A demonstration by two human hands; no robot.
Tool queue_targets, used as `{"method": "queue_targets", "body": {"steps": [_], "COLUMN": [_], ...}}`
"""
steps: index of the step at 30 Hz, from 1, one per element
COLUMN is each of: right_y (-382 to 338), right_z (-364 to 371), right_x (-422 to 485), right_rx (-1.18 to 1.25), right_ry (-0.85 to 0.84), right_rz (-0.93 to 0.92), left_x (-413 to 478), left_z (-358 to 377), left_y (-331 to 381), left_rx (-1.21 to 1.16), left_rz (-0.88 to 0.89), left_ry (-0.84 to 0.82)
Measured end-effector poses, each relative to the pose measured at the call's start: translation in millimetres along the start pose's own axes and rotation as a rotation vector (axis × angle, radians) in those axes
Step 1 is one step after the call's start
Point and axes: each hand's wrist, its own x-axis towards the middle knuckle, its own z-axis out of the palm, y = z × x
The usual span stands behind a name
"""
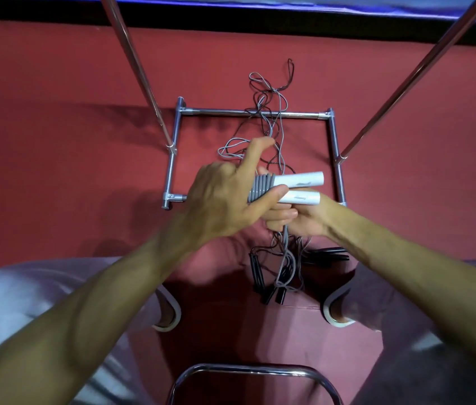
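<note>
Head view: above the metal frame (pixel 254 113), left hand (pixel 225 200) with thumb clamped on the ribbed grey end of two white skipping-rope handles (pixel 298 187), index finger lifted. Just below, right hand (pixel 298 220) curled round the same handles from beneath. Held side by side over the frame's near edge. Across the frame's far bar, tangled grey cord (pixel 263 92). Nearer than the frame, black handles (pixel 263 287), partly covered by cords.

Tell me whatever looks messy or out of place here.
The thin cords lie tangled on the red floor, grey and dark strands crossing and draped over the metal frame's far bar. More loops bunch by the black handles nearer the person. The white handles held by the left hand and right hand look undamaged.
</note>
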Motion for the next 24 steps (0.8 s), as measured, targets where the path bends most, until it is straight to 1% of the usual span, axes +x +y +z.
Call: {"method": "queue_targets", "body": {"steps": [2, 5, 9, 12, 14, 16, 17, 18, 19, 20, 22, 23, 24], "right_y": [8.9, 18.3, 12.6, 0.7, -12.3, -32.8, -45.5, -58.4, -70.1, -79.9, -88.5, -87.8, -85.8], "right_z": [3.1, -0.4, -4.9, -12.8, -16.2, -15.8, -13.6, -11.3, -8.1, -3.2, 11.0, 14.8, 18.5], "right_x": [0.1, 3.3, 5.7, 5.2, 4.1, 1.8, -1.3, -5.7, -11.3, -17.9, -30.4, -33.3, -35.1], "right_rx": [0.017, -0.097, -0.282, -0.462, -0.621, -0.641, -0.588, -0.531, -0.499, -0.511, -0.613, -0.651, -0.669], "right_ry": [0.023, 0.037, 0.033, 0.056, 0.154, 0.330, 0.443, 0.518, 0.515, 0.441, 0.220, 0.143, 0.115], "right_rz": [0.022, 0.013, -0.073, -0.200, -0.284, -0.338, -0.308, -0.243, -0.154, -0.052, 0.151, 0.225, 0.276], "left_x": [-0.2, -3.4, -3.8, 1.4, 6.0, 9.1, 10.3, 11.1, 11.8, 12.3, 13.0, 12.6, 11.7], "left_z": [1.7, 7.6, 7.0, 2.0, -2.0, -5.5, -7.0, -8.0, -8.4, -8.1, -6.4, -5.3, -3.9], "left_y": [1.1, -1.6, -3.0, 0.2, 0.6, -1.3, -2.8, -4.6, -6.5, -8.5, -11.4, -12.1, -12.2], "left_rx": [0.035, 0.017, 0.038, 0.040, 0.032, 0.037, 0.047, 0.060, 0.075, 0.091, 0.121, 0.130, 0.135], "left_rz": [0.036, 0.074, 0.089, 0.074, 0.045, 0.026, 0.021, 0.014, 0.005, -0.004, -0.016, -0.014, -0.008], "left_ry": [-0.017, -0.032, 0.001, 0.036, 0.071, 0.095, 0.099, 0.099, 0.093, 0.081, 0.055, 0.045, 0.038]}}
